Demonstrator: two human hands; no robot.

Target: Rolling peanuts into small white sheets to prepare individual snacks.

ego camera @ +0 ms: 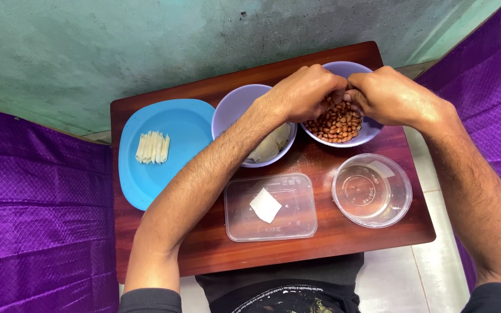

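Observation:
Both hands meet over a lilac bowl (372, 130) filled with brown peanuts (336, 126) at the back right of a small wooden table (204, 243). My left hand (302, 93) and my right hand (387, 93) have their fingertips pinched together just above the peanuts, apparently on a peanut, though it is hidden by the fingers. A second lilac bowl (233, 107) under my left forearm holds pale thin wrappers (271, 145).
A blue plate (187, 127) at the left carries a row of pale folded strips (152, 147). A clear rectangular container (271, 207) holds one white square piece (265, 205). A clear round tub (371, 190) stands at the right front. Purple cloth flanks the table.

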